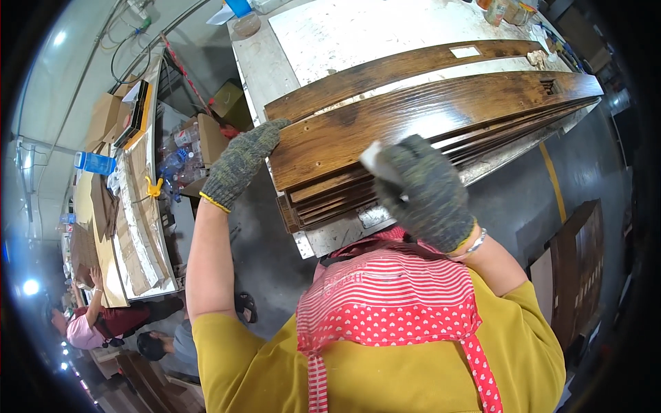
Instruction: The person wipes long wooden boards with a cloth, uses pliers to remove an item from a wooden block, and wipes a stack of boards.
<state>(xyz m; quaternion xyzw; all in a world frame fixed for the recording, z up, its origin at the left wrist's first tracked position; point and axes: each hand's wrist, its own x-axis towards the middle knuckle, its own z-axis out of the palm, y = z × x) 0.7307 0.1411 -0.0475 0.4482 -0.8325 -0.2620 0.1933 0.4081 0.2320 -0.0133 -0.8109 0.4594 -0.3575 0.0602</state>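
Observation:
A brown-stained wooden board (330, 155) with visible grain lies on top of a stack of similar boards. My left hand (242, 165), in a dark knitted glove with a yellow cuff, grips the left end of this top board. My right hand (427, 189), gloved the same way, is at the board's near edge. Its fingers are closed on a small white pad (376, 160); whether that is folded sandpaper or cloth I cannot tell. Behind the stack lies a narrower brown board (406, 74) with a white rectangular patch near its right part.
The white worktable (330, 41) bears jars (497, 12) at its far right and a crumpled rag (537, 59). At left stands another bench (148, 241), with a blue-and-clear jug (95, 163). Two people (89, 330) are at lower left. Dark panels (578, 268) lean at right.

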